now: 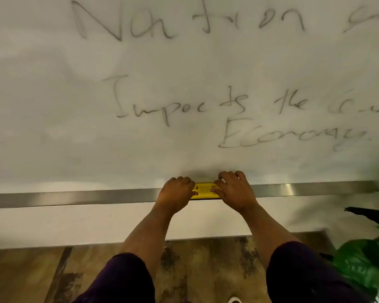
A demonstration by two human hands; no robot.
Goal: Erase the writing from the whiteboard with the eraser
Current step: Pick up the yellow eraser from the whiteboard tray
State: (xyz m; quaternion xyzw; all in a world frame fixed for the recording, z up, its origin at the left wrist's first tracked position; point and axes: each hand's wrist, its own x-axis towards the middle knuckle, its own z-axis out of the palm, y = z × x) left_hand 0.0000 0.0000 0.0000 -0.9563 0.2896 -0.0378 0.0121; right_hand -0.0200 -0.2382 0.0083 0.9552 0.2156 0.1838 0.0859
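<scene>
A white whiteboard (53,106) fills the upper view, with three lines of black handwriting (184,106) across its middle and right. A yellow eraser (204,190) lies in the metal tray (74,197) along the board's lower edge. My left hand (176,193) covers the eraser's left end and my right hand (234,190) covers its right end. Both hands have fingers curled over it, gripping it from the two sides. Only the eraser's yellow middle shows between them.
Below the tray is a white wall strip, then a wooden floor (206,270). A green leafy plant (368,265) stands at the lower right, close to my right arm. The board's left part carries faint grey smears.
</scene>
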